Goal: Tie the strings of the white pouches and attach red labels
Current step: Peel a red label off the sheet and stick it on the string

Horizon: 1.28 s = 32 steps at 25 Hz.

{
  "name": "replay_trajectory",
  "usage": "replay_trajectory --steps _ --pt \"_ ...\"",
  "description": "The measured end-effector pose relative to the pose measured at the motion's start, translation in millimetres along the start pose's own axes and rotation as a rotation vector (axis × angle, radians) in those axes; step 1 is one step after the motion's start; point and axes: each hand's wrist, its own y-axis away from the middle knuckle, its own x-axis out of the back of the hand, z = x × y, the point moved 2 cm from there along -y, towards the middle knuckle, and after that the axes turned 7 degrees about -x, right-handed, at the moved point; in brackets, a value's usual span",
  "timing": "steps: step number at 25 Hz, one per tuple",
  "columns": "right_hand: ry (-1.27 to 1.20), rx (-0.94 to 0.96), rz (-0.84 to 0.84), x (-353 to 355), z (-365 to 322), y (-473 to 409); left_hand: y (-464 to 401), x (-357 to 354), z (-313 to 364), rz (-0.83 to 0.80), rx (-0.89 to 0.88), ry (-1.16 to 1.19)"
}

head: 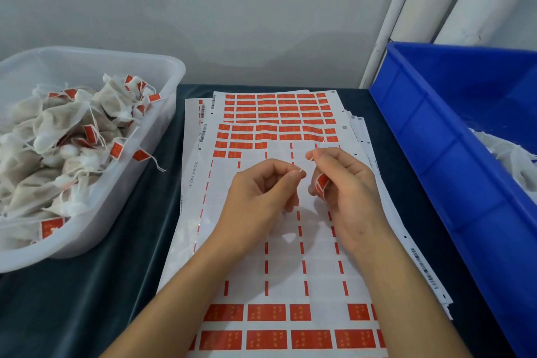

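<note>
Over the sheets of red labels (279, 113), both hands work at one thin white string (304, 169). My left hand (261, 192) pinches the string's lower end between thumb and forefinger. My right hand (343, 183) pinches its upper end near the fingertips, with a red label (322, 183) stuck against the inner fingers. A white pouch (283, 227) hangs below my left hand, mostly hidden by it. The nearest sheet (290, 270) has many labels peeled off, with full rows at its near edge.
A translucent white tub (162, 67) at the left holds several tied pouches with red labels (72, 136). A blue crate (453, 154) at the right holds white pouches (511, 160). Dark cloth (122, 270) covers the table. White pipes (406, 9) stand at the back right.
</note>
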Motion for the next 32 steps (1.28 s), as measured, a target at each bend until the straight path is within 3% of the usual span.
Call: replay_trajectory --steps 12,21,26,32 --pt "-0.105 -0.004 0.065 0.6 -1.8 -1.1 -0.3 -1.5 3.2 -0.056 0.041 0.021" --pt "-0.326 -0.028 0.046 6.2 -6.7 -3.4 -0.7 -0.1 3.4 0.041 0.164 0.116" --pt "-0.140 0.045 0.043 2.4 -8.2 0.6 -1.3 0.7 4.7 0.114 0.206 0.177" --pt "-0.138 0.045 0.014 0.3 -6.7 2.6 -1.6 2.7 5.0 0.137 0.173 0.196"
